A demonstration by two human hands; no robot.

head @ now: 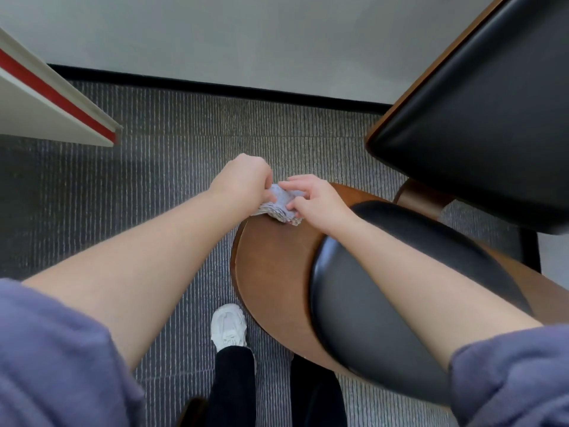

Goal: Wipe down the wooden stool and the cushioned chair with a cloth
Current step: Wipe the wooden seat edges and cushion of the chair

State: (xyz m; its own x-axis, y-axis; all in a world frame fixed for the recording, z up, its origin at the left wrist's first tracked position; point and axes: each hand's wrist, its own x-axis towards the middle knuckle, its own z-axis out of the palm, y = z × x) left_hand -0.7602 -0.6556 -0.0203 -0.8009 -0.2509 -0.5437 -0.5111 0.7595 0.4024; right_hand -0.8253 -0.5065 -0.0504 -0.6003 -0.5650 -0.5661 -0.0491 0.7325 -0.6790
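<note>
A crumpled pale cloth (281,204) lies bunched on the far edge of a curved brown wooden chair back (271,272). My left hand (243,180) is closed on the cloth's left side. My right hand (317,201) pinches its right side with thumb and fingers. A black padded cushion (363,309) fills the inner side of the wooden shell, under my right forearm. No wooden stool is identifiable in view.
A large black cushioned seat with a wooden rim (480,112) juts in at the upper right. A white panel with a red stripe (55,100) stands at the left. Grey striped carpet (172,155) covers the floor. My white shoe (228,326) rests beside the chair.
</note>
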